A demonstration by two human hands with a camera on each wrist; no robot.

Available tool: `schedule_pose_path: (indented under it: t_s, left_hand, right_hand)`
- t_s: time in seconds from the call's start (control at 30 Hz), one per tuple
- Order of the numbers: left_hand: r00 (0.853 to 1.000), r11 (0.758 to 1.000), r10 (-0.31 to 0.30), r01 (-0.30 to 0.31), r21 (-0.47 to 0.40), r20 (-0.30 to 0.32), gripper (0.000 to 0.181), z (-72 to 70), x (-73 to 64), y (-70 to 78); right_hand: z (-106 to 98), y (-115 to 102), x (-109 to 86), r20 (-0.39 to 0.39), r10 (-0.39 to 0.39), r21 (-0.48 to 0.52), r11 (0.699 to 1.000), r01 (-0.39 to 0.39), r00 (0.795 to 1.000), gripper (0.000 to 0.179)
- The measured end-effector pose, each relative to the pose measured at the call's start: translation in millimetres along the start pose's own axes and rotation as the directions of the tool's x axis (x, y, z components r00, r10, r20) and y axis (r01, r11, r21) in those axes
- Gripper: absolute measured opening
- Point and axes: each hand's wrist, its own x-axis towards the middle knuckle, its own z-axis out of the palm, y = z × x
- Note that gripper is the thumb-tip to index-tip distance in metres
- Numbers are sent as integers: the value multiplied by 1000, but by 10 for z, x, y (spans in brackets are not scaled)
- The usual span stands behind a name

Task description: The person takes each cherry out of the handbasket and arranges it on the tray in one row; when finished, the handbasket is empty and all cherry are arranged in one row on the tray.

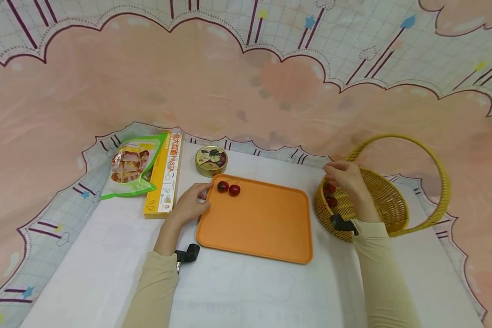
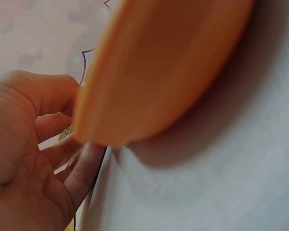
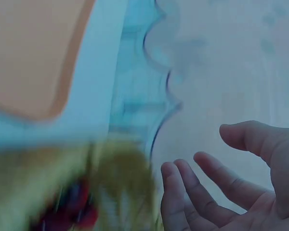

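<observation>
My left hand (image 1: 192,200) grips the left edge of an orange rectangular tray (image 1: 254,223); in the left wrist view the tray's rim (image 2: 94,118) sits between thumb and fingers. Two dark red cherries (image 1: 234,190) lie in the tray's far left corner, a thin stem showing. Above the left side of a yellow wicker basket (image 1: 387,202) is my right hand (image 1: 346,176), fingers loosely bent and apart. Nothing shows between them in the right wrist view. More red cherries (image 1: 331,201) lie inside the basket, blurred in the right wrist view and partly hidden by the hand in the head view.
Left of the tray, a yellow and white pasta box (image 1: 164,182) lies under part of a green-edged food bag (image 1: 133,166). A round flat tin (image 1: 211,160) stands just behind the tray. The basket's tall handle (image 1: 443,182) arches out to the right.
</observation>
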Motion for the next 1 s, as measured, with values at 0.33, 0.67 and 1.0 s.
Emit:
schedule_pose_path:
  t_s: [0.33,0.67,1.0]
  left_hand:
    - [1000,1000,-2,2,-6,-2,60,2,17,-1]
    - [1000,1000,3,-3,-20,2,59,31,60,-5]
    - [1000,1000,-11,11,-5,-5,59,19,20,-27]
  right_hand:
    - [-350,423,76,23,167,11,986,-167,986,58]
    - [-397,564,221,92,247,14,968,-249,965,31]
    - [-382,614,262,251,282,10,956,-294,926,23]
